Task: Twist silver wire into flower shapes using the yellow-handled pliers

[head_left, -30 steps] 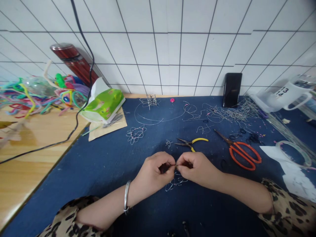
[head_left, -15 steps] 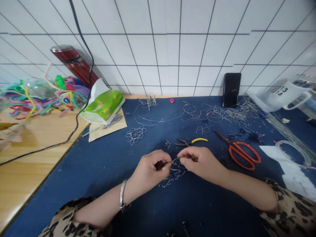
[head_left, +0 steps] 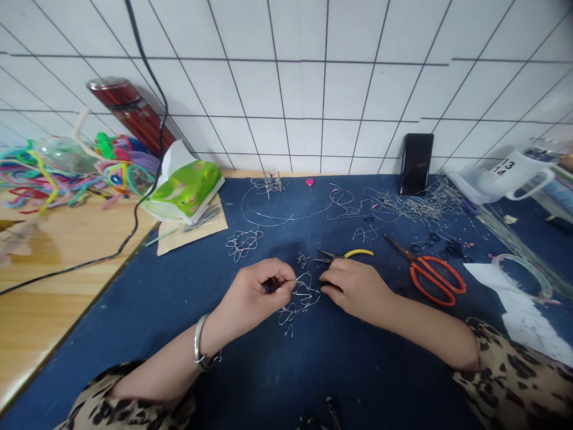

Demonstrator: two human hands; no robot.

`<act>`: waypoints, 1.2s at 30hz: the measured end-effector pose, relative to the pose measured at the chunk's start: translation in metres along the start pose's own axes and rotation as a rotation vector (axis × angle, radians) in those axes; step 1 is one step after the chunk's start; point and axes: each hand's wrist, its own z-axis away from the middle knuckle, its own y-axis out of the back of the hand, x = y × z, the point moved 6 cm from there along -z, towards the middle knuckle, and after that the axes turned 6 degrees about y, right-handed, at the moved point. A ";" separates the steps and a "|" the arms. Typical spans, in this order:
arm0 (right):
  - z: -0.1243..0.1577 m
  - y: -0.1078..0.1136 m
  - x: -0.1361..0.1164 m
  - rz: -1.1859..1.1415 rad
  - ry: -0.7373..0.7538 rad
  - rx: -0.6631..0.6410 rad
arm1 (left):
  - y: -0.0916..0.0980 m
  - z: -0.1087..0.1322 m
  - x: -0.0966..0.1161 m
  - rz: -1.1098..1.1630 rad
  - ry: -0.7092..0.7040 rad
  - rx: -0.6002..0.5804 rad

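Observation:
My left hand (head_left: 264,289) pinches a looped silver wire piece (head_left: 303,297) between thumb and forefinger. The piece has petal-like loops and a few tiny pink beads, and it hangs just above or rests on the dark blue mat (head_left: 250,370); I cannot tell which. My right hand (head_left: 358,286) is beside the wire loops on their right, thumb and forefinger tips slightly apart with nothing visible between them. Behind it lie the yellow-handled pliers (head_left: 358,253), partly covered by the hand. A small curled wire bit (head_left: 303,259) lies left of the pliers' jaws.
Red-handled scissors (head_left: 436,279) lie to the right. Another beaded wire flower (head_left: 244,242) is at left, loose wire (head_left: 416,206) at the back right near a phone (head_left: 416,164). A white mug (head_left: 521,173), tissue pack (head_left: 188,188) and red thermos (head_left: 129,110) stand around the edges.
My right hand has come away from the wire and sits nearer the pliers, covering part of them. My left hand has shifted a little left and up, still pinching the wire.

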 end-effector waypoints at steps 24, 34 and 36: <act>-0.009 -0.006 -0.013 0.072 -0.060 -0.065 | -0.001 0.008 0.010 0.020 -0.100 0.045; -0.008 -0.006 -0.006 -0.037 -0.100 -0.121 | 0.007 0.007 0.008 0.040 -0.119 0.074; -0.009 -0.007 -0.010 -0.017 -0.090 -0.145 | 0.006 0.007 0.007 0.039 -0.122 0.070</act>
